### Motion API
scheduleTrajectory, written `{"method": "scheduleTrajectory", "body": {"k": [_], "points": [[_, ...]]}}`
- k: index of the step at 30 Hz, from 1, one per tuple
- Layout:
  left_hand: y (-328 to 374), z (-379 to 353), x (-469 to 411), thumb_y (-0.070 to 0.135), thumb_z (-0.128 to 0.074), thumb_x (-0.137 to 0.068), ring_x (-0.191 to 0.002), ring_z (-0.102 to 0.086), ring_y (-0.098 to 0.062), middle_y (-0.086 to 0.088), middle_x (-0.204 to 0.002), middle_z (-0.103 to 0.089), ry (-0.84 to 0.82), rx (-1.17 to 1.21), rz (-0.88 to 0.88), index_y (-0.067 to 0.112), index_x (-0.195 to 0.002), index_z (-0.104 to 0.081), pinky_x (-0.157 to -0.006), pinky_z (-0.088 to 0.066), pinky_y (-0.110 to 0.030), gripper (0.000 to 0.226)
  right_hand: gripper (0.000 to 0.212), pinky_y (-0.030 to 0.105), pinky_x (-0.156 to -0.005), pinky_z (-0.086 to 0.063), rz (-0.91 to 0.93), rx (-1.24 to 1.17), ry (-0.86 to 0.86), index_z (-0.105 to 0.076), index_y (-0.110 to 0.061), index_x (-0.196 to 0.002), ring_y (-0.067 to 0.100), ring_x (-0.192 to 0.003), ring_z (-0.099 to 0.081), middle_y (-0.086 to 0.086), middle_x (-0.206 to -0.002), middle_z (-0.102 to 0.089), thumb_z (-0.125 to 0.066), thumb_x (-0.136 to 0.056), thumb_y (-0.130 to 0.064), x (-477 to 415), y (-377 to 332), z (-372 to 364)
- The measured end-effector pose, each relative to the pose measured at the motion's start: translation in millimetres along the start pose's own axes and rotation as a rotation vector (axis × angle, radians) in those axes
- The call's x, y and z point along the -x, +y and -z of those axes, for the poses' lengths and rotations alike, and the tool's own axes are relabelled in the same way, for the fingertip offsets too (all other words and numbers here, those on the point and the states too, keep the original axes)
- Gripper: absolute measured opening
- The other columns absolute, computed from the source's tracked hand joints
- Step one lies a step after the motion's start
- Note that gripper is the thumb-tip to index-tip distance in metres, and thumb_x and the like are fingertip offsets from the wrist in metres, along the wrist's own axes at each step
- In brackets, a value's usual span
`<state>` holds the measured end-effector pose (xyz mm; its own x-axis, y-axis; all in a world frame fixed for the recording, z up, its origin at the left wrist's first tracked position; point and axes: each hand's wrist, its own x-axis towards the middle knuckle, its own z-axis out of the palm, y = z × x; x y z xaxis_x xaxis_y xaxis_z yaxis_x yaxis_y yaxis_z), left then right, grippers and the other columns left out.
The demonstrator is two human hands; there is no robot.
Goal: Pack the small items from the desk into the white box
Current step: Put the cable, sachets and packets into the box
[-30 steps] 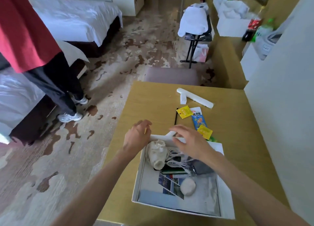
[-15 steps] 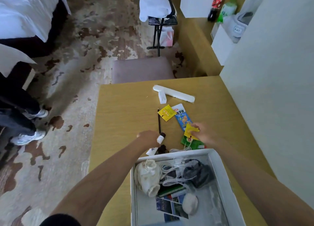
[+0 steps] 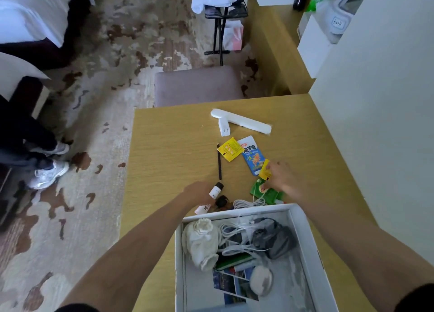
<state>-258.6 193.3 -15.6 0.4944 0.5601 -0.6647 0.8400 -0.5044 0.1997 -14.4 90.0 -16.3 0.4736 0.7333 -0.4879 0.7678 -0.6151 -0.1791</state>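
Note:
The white box (image 3: 310, 236) sits at the desk's near edge, holding a white pouch (image 3: 199, 241), cables, a grey bag and cards. Just beyond it, my left hand (image 3: 199, 192) grips a small white bottle with a black cap (image 3: 216, 190). My right hand (image 3: 279, 177) pinches a yellow sachet (image 3: 265, 169) and rests on a green packet (image 3: 265, 193). Farther out lie a black pencil (image 3: 219, 162), another yellow sachet (image 3: 230, 149), a blue snack packet (image 3: 251, 154), a white plug (image 3: 223, 129) and a long white bar (image 3: 242, 123). A coiled white cable (image 3: 249, 203) lies against the box's far wall.
A wall (image 3: 375, 100) runs along the desk's right side. A padded stool (image 3: 197, 86) stands beyond the desk's far edge. On the carpet at the left stands a person in white sneakers (image 3: 47, 173). A folding rack (image 3: 220, 11) stands farther back.
Both hands left the box's far rim and reached onto the desk. My left hand closed on the small bottle, my right hand took hold of the yellow sachet. My view tilted downward.

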Motion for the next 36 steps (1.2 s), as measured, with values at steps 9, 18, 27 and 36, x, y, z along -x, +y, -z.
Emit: {"method": "scheduleTrajectory", "body": {"k": [9, 18, 27, 36], "points": [[-0.4, 26.2, 50.7, 0.03, -0.06, -0.09, -0.085, -0.055, -0.025, -0.01, -0.106, -0.059, 0.186, 0.482, -0.007, 0.009, -0.114, -0.05, -0.061, -0.042, -0.028, 0.034, 0.047, 0.045, -0.1, -0.039, 0.048, -0.12, 0.161, -0.053, -0.008, -0.125, 0.036, -0.122, -0.043, 0.021, -0.132, -0.049, -0.064, -0.088, -0.036, -15.4, 14.3, 1.1], [32.7, 30.5, 152.7, 0.029, -0.06, -0.091, -0.075, -0.057, -0.009, 0.008, -0.088, -0.061, 0.507, 0.753, -0.236, 0.023, -0.102, -0.055, -0.069, -0.045, -0.022, 0.013, 0.029, 0.034, -0.08, -0.043, 0.077, -0.41, 0.151, -0.059, -0.007, -0.117, 0.034, -0.108, -0.059, 0.016, -0.115, -0.064, -0.061, -0.091, -0.021, -11.0, 33.4, 8.9], [57.1, -32.5, 185.0, 0.031, -0.06, -0.091, -0.088, -0.058, -0.022, 0.003, -0.095, -0.063, 0.454, 0.785, -0.192, 0.021, -0.11, -0.057, -0.079, -0.048, -0.037, 0.022, 0.005, 0.024, -0.063, -0.051, 0.523, -0.913, 0.341, -0.061, -0.026, -0.097, 0.014, -0.074, -0.063, 0.003, -0.087, -0.068, -0.061, -0.092, -0.029, 92.4, 21.5, 46.2], [47.9, -62.2, 194.1, 0.038, -0.062, -0.087, -0.087, -0.056, -0.012, 0.011, -0.095, -0.06, 0.282, 0.612, -0.23, 0.037, -0.101, -0.056, -0.078, -0.047, -0.028, 0.015, 0.011, 0.023, -0.066, -0.042, 0.568, -0.91, 0.128, -0.062, -0.013, -0.1, 0.007, -0.072, -0.055, 0.006, -0.083, -0.066, -0.052, -0.098, -0.018, 170.8, 33.1, 29.6]]}}
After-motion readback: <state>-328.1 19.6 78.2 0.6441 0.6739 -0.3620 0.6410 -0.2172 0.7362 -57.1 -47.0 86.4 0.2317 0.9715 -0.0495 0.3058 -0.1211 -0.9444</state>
